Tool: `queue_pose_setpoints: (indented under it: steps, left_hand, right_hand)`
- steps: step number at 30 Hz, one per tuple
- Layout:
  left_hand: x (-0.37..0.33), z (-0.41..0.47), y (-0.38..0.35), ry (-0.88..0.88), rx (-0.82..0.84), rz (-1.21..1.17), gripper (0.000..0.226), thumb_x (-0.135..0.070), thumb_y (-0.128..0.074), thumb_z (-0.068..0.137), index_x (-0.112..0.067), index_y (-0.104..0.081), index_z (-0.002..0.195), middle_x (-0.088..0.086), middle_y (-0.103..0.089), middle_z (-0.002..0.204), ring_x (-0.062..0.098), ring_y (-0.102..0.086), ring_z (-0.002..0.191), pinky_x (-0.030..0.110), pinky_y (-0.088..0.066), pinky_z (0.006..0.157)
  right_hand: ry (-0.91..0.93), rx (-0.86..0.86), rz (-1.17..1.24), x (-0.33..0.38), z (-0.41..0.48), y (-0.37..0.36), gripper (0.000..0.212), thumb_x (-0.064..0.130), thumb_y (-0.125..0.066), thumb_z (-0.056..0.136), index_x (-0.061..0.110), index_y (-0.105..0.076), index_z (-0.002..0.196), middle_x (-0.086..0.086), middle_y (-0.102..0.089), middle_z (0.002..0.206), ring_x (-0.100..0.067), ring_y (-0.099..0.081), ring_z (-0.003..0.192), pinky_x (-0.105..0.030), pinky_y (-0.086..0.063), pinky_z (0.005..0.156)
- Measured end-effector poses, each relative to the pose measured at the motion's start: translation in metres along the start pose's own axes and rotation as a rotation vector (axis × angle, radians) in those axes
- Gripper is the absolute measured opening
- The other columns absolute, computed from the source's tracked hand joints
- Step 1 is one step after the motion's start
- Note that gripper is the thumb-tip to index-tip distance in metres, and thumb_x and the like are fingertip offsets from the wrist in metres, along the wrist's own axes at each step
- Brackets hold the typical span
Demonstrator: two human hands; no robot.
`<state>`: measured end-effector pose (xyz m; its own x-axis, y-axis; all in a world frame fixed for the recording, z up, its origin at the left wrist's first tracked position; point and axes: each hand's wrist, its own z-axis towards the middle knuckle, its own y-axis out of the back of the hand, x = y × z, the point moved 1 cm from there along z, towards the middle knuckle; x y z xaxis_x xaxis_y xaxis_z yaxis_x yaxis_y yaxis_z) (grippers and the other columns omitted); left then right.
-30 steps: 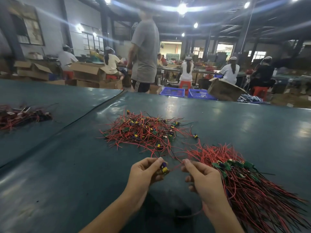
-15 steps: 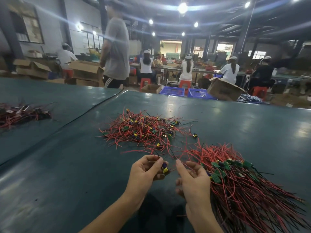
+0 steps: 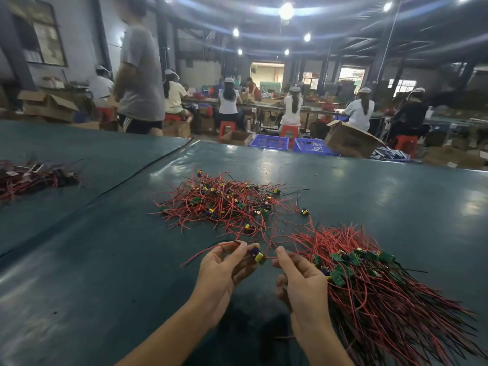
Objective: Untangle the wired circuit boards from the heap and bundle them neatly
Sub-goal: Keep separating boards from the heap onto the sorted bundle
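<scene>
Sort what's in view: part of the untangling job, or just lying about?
In the job: left hand holding a circuit board; right hand pinching its red wire; tangled heap; aligned bundle at right.
Lying about: dark wire pile far left; blue crates; cardboard box.

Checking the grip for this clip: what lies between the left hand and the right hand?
In the head view, a stretch of red wire runs from the circuit board held by the left hand to the right hand, which pinches it.
</scene>
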<state>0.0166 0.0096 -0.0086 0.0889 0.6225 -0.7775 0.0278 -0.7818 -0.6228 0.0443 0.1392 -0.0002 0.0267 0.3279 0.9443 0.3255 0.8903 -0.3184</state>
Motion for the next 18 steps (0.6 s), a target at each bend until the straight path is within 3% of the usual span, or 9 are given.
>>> queue_pose_setpoints:
  steps: [3,5,11,14,16,18]
  left_hand:
    - [0.0011,-0.0024,-0.0001,-0.01,0.01,0.074,0.031,-0.015,-0.073,0.068,-0.002,-0.061,0.093,0.019,-0.074,0.09,0.02,-0.072,0.071,0.024,-0.058,0.059]
    - [0.0018,-0.0036,-0.0013,-0.004,0.031,0.116,0.031,-0.016,-0.073,0.068,-0.002,-0.06,0.092,0.019,-0.074,0.088,0.021,-0.072,0.069,0.025,-0.058,0.058]
    - [0.0022,-0.0045,-0.0045,0.126,0.042,-0.09,0.032,-0.012,-0.067,0.074,0.002,-0.059,0.102,0.022,-0.073,0.097,0.021,-0.073,0.071,0.025,-0.057,0.056]
    - [0.0038,-0.0058,-0.004,0.176,0.062,-0.112,0.03,-0.016,-0.068,0.07,-0.001,-0.061,0.095,0.018,-0.073,0.095,0.02,-0.072,0.07,0.025,-0.057,0.057]
    - [0.0036,-0.0069,-0.0042,0.159,0.078,-0.053,0.035,-0.022,-0.071,0.068,-0.004,-0.058,0.096,0.016,-0.073,0.095,0.019,-0.071,0.07,0.026,-0.057,0.057]
    - [0.0029,-0.0079,-0.0042,0.106,0.11,0.06,0.041,-0.027,-0.076,0.067,-0.006,-0.06,0.099,0.016,-0.073,0.099,0.02,-0.072,0.076,0.024,-0.056,0.059]
  right_hand:
    - [0.011,0.051,-0.032,-0.0033,-0.0024,-0.0038,0.009,0.02,-0.076,0.081,0.012,-0.074,0.085,0.001,-0.055,0.052,-0.008,-0.039,0.037,-0.022,-0.036,0.036]
    - [0.012,0.04,-0.036,-0.0039,-0.0026,-0.0034,0.012,0.021,-0.074,0.083,0.01,-0.073,0.079,0.001,-0.051,0.048,-0.008,-0.038,0.036,-0.021,-0.034,0.035]
    - [-0.051,-0.008,0.078,0.0023,-0.0022,-0.0004,0.016,0.016,-0.063,0.093,0.006,-0.063,0.081,-0.003,-0.067,0.06,-0.006,-0.049,0.039,-0.017,-0.034,0.032]
    - [-0.063,0.013,0.079,0.0009,-0.0018,-0.0013,0.018,0.017,-0.063,0.094,0.007,-0.064,0.08,-0.002,-0.066,0.06,-0.006,-0.048,0.039,-0.018,-0.033,0.033]
    - [-0.035,0.052,0.019,-0.0007,-0.0015,-0.0017,0.021,0.02,-0.065,0.092,0.01,-0.068,0.074,-0.002,-0.065,0.061,-0.008,-0.05,0.043,-0.02,-0.037,0.039]
    - [0.014,0.102,-0.073,-0.0023,-0.0025,-0.0036,0.025,0.022,-0.065,0.091,0.014,-0.075,0.069,-0.004,-0.071,0.068,-0.015,-0.063,0.057,-0.028,-0.051,0.054]
